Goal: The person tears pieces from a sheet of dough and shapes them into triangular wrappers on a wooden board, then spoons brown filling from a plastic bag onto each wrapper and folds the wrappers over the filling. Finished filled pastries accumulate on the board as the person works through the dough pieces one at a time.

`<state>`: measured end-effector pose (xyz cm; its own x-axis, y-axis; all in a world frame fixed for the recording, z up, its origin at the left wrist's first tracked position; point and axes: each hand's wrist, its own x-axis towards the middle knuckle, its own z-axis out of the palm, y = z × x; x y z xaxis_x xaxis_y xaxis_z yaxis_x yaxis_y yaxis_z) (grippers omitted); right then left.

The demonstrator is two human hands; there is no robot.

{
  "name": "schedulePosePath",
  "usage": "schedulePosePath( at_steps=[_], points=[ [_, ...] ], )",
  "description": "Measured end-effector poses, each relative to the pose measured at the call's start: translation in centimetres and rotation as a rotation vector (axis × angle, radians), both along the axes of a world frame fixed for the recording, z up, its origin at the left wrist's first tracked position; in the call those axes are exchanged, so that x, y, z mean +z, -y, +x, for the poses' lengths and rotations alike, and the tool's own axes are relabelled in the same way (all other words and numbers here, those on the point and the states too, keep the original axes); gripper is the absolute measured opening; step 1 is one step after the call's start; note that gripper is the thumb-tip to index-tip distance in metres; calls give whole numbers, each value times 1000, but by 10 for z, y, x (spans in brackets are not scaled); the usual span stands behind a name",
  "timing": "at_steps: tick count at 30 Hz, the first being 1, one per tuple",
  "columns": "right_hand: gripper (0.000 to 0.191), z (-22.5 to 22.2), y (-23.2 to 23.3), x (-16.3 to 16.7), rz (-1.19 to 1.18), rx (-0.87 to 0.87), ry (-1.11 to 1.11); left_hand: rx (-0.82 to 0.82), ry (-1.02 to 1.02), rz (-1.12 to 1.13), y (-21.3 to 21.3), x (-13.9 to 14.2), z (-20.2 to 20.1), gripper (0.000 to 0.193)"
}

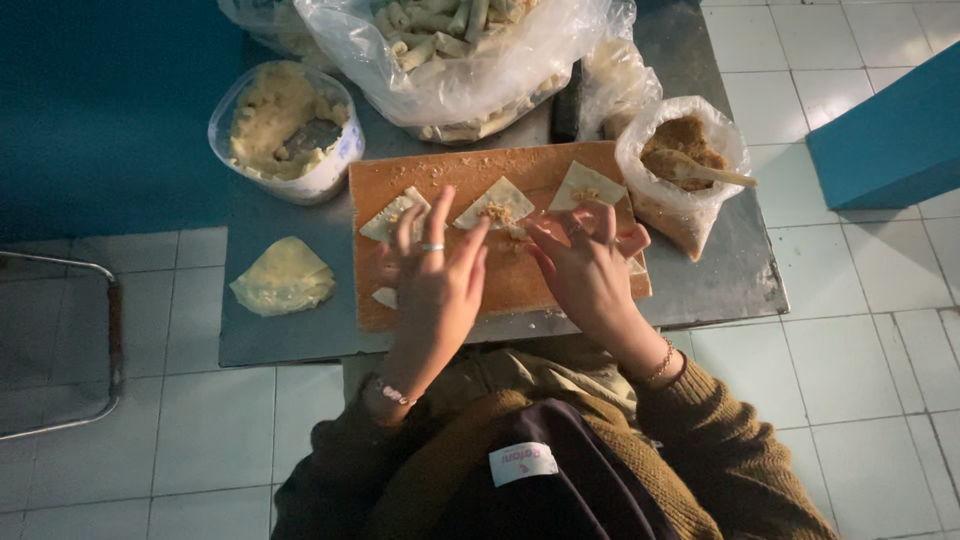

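A brown wooden board (465, 170) lies on a low grey metal table (300, 340). Three pale square wrappers rest on it: one at the left (385, 218), one in the middle (497, 203) with a dab of brown filling, one at the right (585, 184). My left hand (435, 285), with a ring, hovers over the board with fingers spread, fingertips near the left and middle wrappers. My right hand (585, 270) is beside it, its fingers pinching at the near edge of the middle wrapper.
A clear plastic tub of pale paste (285, 130) stands at the back left. A big bag of rolled pieces (460, 50) sits behind the board. At the right is a bag of brown filling (680, 160) with a spoon in it. A stack of wrappers (283, 277) lies left.
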<state>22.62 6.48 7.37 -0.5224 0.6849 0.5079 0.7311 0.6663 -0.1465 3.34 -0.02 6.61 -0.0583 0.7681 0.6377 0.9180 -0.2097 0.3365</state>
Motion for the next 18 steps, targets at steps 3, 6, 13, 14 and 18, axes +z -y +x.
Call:
schedulePosePath(
  at_steps=[3,6,13,14,18],
  points=[
    [30,-4,-7,3,-16,-14,0,89,-22,-35,17,8,-13,30],
    [23,-7,-8,14,-48,12,-37,139,-50,-50,31,13,-27,30],
    [20,-14,2,76,78,168,-5,190,-101,-264,53,10,-74,19],
    [17,-21,-4,87,41,204,-18,203,-85,-264,58,9,-78,19],
    [30,-74,-56,126,174,123,-65,267,-102,-249,68,6,-81,22]
  ],
)
